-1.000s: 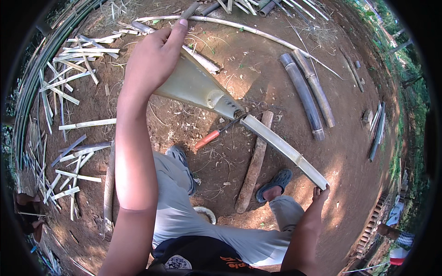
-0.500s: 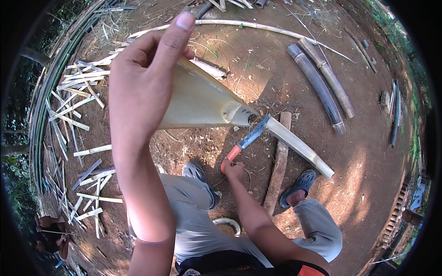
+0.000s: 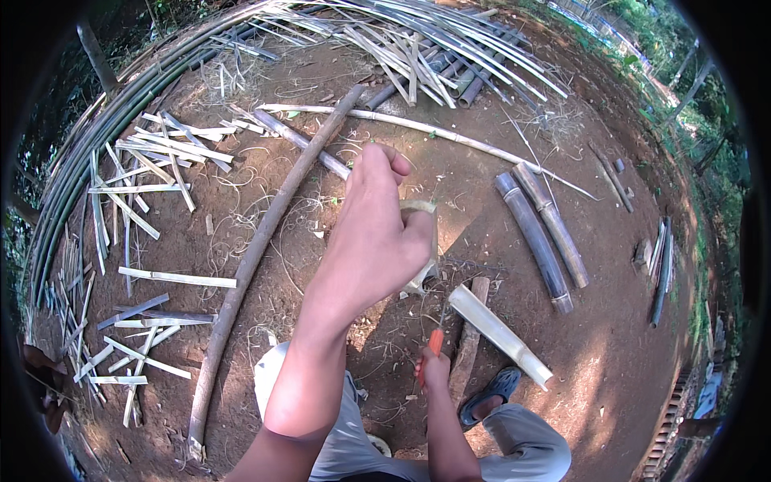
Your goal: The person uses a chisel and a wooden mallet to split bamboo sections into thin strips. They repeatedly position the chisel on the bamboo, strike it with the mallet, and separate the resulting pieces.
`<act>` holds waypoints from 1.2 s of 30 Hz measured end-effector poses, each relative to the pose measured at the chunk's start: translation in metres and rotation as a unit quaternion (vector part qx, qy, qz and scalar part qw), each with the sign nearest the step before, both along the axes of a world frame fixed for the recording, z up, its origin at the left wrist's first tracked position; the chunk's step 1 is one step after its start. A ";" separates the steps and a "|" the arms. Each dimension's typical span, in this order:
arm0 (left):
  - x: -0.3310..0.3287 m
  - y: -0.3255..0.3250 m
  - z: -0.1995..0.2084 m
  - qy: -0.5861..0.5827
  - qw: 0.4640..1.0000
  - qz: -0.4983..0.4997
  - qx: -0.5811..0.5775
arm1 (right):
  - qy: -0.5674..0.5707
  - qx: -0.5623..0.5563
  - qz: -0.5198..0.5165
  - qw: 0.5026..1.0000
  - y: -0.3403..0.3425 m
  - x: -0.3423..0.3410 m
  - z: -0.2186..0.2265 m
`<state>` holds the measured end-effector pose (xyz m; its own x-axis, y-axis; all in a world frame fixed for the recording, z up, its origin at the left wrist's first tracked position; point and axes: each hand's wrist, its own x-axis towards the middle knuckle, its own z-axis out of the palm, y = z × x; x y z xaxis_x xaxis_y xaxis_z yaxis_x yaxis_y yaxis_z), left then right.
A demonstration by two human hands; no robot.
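Observation:
My left hand (image 3: pixel 376 229) is raised in front of me, its fingers closed on a split bamboo piece (image 3: pixel 427 261). Most of that piece is hidden behind the hand and wrist. Lower and to the right, my right hand (image 3: pixel 434 371) grips the orange handle of a knife (image 3: pixel 435 341). Its blade points up and away, seen nearly edge-on, close below the bamboo piece's lower end; I cannot tell whether they touch. Just right of the knife, a split bamboo half (image 3: pixel 502 337) lies with its far end by a short log (image 3: pixel 468 345).
A long pole (image 3: pixel 273 241) slants across the ground on my left, with scattered bamboo strips (image 3: pixel 161 153) beyond it. Two dark bamboo lengths (image 3: pixel 534 241) lie at the right. Far ahead is a heap of strips (image 3: pixel 426 56). My shoe (image 3: pixel 490 394) is beside the log.
My left hand has swung right and lower, turning the bamboo piece away from me. The knife has moved slightly right and down, its blade now edge-on. The view takes in more ground ahead.

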<state>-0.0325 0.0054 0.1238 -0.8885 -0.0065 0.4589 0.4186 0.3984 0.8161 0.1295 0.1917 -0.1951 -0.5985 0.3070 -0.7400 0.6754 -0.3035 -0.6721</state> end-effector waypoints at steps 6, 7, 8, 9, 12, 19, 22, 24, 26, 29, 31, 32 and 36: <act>0.009 -0.017 0.016 -0.061 0.983 -0.171 0.032 | 0.105 -0.105 0.021 0.989 0.028 0.078 0.123; 0.007 -0.012 0.016 -0.072 0.980 -0.172 0.066 | 0.128 -0.102 0.024 0.986 0.026 0.083 0.141; 0.006 -0.006 0.015 -0.082 0.976 -0.173 0.100 | 0.151 -0.099 0.027 0.983 0.024 0.087 0.156; 0.004 0.000 0.013 -0.065 0.981 -0.145 0.111 | 0.192 -0.064 0.048 0.978 0.019 0.089 0.170; -0.002 0.032 -0.001 -0.038 0.989 -0.080 0.123 | 0.282 0.075 0.069 0.954 -0.002 0.086 0.223; -0.001 0.060 0.002 -0.117 0.971 -0.124 0.166 | 0.424 0.199 0.091 0.879 -0.023 0.068 0.267; 0.002 0.067 0.006 -0.126 0.970 -0.127 0.163 | 0.402 0.220 0.107 0.883 -0.032 0.056 0.277; 0.003 0.068 0.003 -0.120 0.969 -0.139 0.166 | 0.391 0.204 0.108 0.891 -0.036 0.051 0.276; 0.001 0.066 0.001 -0.113 0.968 -0.146 0.169 | 0.393 0.206 0.108 0.889 -0.037 0.049 0.274; -0.003 0.064 -0.004 -0.110 0.965 -0.150 0.186 | 0.404 0.222 0.119 0.879 -0.036 0.044 0.277; -0.005 0.066 -0.006 -0.119 0.957 -0.161 0.210 | 0.416 0.246 0.125 0.866 -0.034 0.041 0.283; -0.005 0.067 -0.006 -0.115 0.959 -0.158 0.204 | 0.411 0.243 0.127 0.869 -0.032 0.041 0.283; -0.005 0.071 -0.005 -0.089 0.967 -0.144 0.190 | 0.412 0.217 0.115 0.878 -0.033 0.040 0.281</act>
<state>-0.0377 0.0760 0.1189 -0.9430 0.1153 0.3123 0.3076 -0.0574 0.9498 0.1693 0.1585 0.0860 -0.9586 0.2536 0.1293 -0.0838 0.1829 -0.9796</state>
